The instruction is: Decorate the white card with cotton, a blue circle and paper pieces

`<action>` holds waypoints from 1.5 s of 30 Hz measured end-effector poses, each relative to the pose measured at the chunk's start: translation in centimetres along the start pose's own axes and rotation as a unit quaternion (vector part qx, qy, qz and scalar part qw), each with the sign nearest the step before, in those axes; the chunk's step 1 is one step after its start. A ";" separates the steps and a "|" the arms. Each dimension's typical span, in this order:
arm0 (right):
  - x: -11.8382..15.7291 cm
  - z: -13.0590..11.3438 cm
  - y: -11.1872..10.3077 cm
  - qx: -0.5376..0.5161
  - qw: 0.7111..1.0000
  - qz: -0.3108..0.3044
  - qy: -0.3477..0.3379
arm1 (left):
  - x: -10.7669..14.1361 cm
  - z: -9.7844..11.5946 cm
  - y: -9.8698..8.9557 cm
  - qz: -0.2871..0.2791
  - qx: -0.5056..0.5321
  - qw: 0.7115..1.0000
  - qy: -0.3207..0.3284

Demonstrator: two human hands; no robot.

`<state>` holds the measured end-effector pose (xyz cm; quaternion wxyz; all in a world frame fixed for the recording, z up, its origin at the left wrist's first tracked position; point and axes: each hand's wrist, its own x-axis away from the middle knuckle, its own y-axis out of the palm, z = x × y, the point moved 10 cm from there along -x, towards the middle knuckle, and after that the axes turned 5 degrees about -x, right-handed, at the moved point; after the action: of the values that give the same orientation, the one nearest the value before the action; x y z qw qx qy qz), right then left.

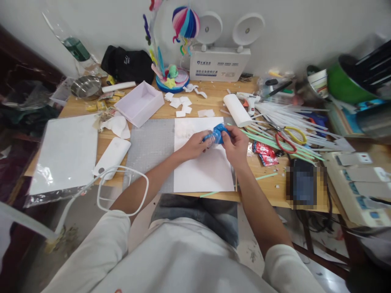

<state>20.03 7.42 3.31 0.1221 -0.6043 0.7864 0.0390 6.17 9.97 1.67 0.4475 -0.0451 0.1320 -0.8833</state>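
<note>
Left hand (197, 145), one: its fingers were closed about the left end of a blue bundle (218, 133), seemingly wrapped in clear film. Right hand (237, 143), one: thumb and fingers pinched the bundle's other end. Blue bundle, one: held between both hands, over the upper right of a white sheet (203, 173) that lay on a grey cutting mat (149, 150) on the desk (267, 193). Hazards, as judged: an uneven pull could have torn the film and spilled the contents; a sudden slip could have knocked the right hand into the green strips (265, 140), with scissors (277, 129) beyond.
</note>
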 end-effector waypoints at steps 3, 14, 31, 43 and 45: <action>0.0 0.0 0.2 -0.002 1.000 0.006 0.000 | -0.4 -1.3 0.1 0.018 0.024 0.999 -0.021; 0.2 1.1 -0.8 -0.107 0.985 0.119 0.065 | -0.4 0.0 -0.3 0.012 0.051 0.998 0.020; 0.0 2.3 -1.6 -0.232 0.948 0.185 0.116 | 0.7 3.4 -2.9 0.117 -0.044 0.984 0.126; 0.0 3.7 -3.4 -0.295 0.913 0.247 0.139 | 0.6 1.0 -3.9 0.163 0.174 0.970 0.037; -0.1 3.3 -3.6 -0.286 0.917 0.251 0.121 | 0.6 0.7 -3.8 0.154 0.203 0.967 0.008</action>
<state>23.98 7.25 0.42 -0.1655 -0.3963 0.8763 0.2186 3.04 11.51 3.37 0.5767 0.0744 -0.0409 -0.8126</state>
